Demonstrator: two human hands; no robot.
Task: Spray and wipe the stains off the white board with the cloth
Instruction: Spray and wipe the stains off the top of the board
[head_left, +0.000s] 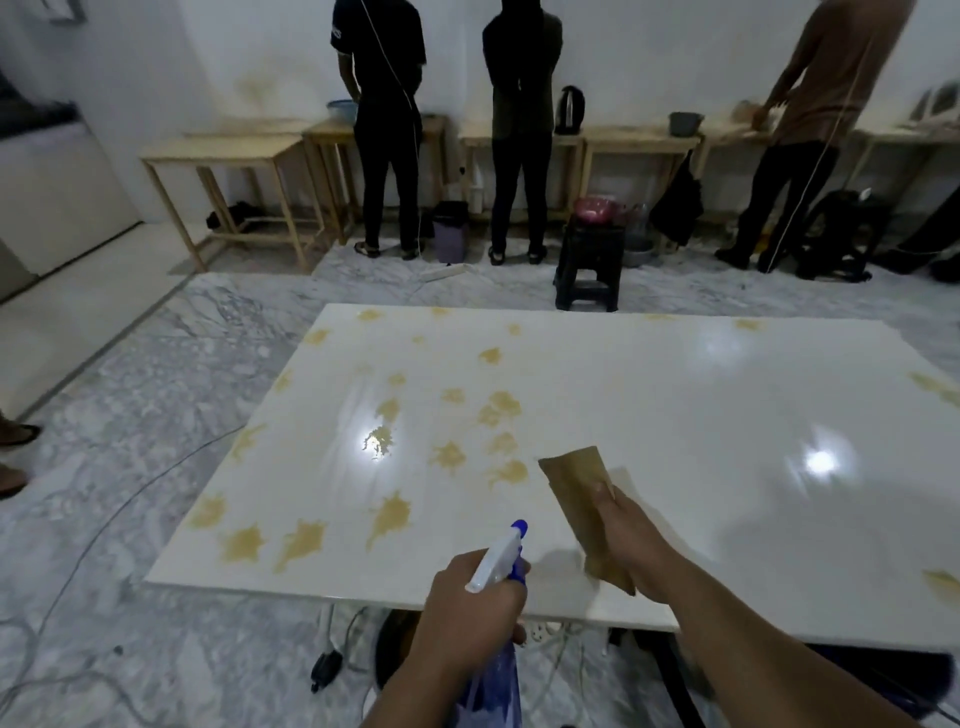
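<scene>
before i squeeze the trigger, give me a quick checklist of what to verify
1. Spray bottle gripped in left hand: ok.
2. Nozzle aimed over the white board, toward the stains: ok.
3. Cloth ready in right hand: ok.
4. Cloth clear of the spray path, off to the right: ok.
5. Liquid left in the bottle: cannot tell.
6. Stains already wetted: cannot tell, glare hides it.
</scene>
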